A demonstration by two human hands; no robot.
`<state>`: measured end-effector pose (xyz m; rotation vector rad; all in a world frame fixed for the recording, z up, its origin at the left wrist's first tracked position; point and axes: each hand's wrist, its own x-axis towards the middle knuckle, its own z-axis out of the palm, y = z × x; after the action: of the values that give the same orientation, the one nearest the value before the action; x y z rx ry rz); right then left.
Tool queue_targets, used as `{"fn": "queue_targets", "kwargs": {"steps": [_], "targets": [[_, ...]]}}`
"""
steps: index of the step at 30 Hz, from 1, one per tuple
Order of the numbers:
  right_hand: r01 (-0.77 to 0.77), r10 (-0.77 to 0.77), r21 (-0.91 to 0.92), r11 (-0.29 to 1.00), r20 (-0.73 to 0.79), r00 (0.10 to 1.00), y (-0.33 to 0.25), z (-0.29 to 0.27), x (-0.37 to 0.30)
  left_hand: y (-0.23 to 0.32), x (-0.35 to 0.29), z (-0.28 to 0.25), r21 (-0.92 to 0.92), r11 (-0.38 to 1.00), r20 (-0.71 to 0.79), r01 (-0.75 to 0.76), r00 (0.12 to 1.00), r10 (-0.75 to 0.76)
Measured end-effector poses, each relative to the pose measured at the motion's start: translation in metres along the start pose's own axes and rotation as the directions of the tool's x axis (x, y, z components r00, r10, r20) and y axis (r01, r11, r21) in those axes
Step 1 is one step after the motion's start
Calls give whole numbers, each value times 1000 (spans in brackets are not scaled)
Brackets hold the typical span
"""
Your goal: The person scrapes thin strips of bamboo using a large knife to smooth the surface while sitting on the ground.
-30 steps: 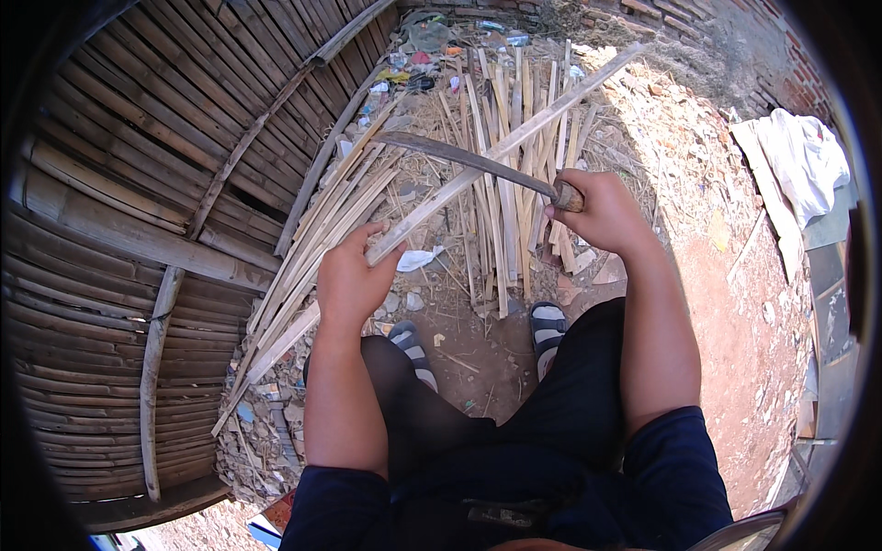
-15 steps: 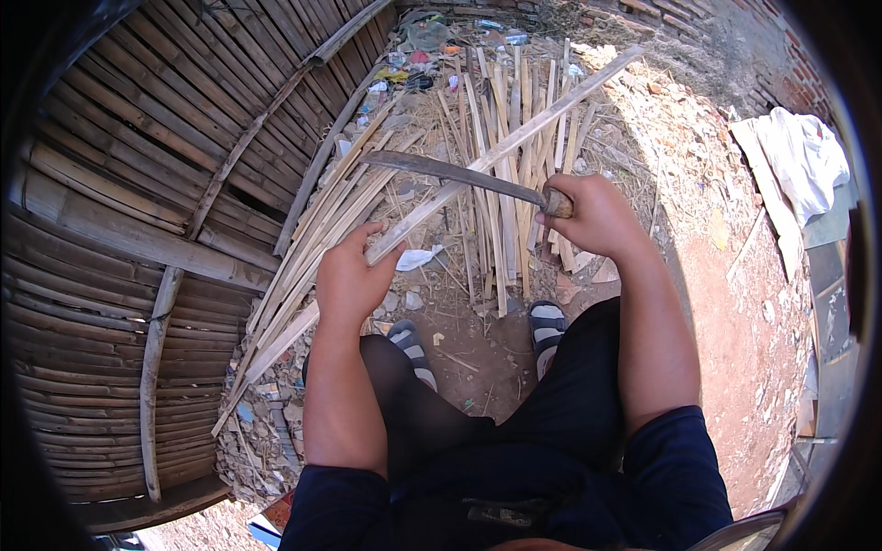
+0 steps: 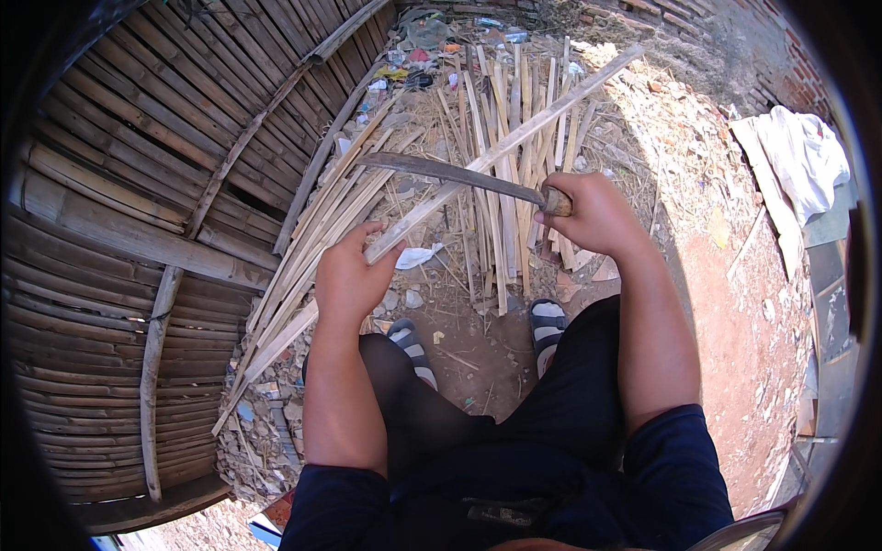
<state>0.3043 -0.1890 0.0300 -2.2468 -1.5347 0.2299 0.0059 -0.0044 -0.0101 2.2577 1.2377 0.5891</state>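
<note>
My left hand (image 3: 356, 271) is closed round the near end of a long pale wooden strip (image 3: 537, 122), which slants away to the far right. In my right hand (image 3: 588, 213) is the wooden handle of a machete (image 3: 441, 172). Its long dark blade points left and crosses over the strip, near the strip's middle. Whether blade and wood touch, I cannot tell. Beyond and below the blade lies a bundle of loose wooden strips (image 3: 501, 230) on the ground.
A second pile of strips (image 3: 308, 248) lies along the bamboo wall (image 3: 119, 174) on the left. Rubble and litter cover the ground at the back, before a brick wall (image 3: 680, 28). White cloth (image 3: 799, 161) hangs at the right. My sandalled feet (image 3: 548, 331) stand near the bundle.
</note>
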Motion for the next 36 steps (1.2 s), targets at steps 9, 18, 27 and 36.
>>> {"fn": "queue_targets", "kwargs": {"steps": [9, 18, 27, 36], "targets": [[-3, 4, -17, 1000, 7, 1000, -6, 2, -2, 9, -1, -2, 39, 999, -3, -6, 1000, 6], [-52, 66, 207, 977, -65, 996, 37, 6, 9, 11, -2, -6, 121, 992, -23, -19, 1000, 21], [43, -48, 39, 998, 140, 989, -19, 6, -1, -2, -1, 9, 141, 984, -68, -113, 990, 123], [-231, 241, 84, 969, -141, 960, 31, -19, 1, 7, -1, -9, 62, 998, -17, 9, 1000, -8]]}}
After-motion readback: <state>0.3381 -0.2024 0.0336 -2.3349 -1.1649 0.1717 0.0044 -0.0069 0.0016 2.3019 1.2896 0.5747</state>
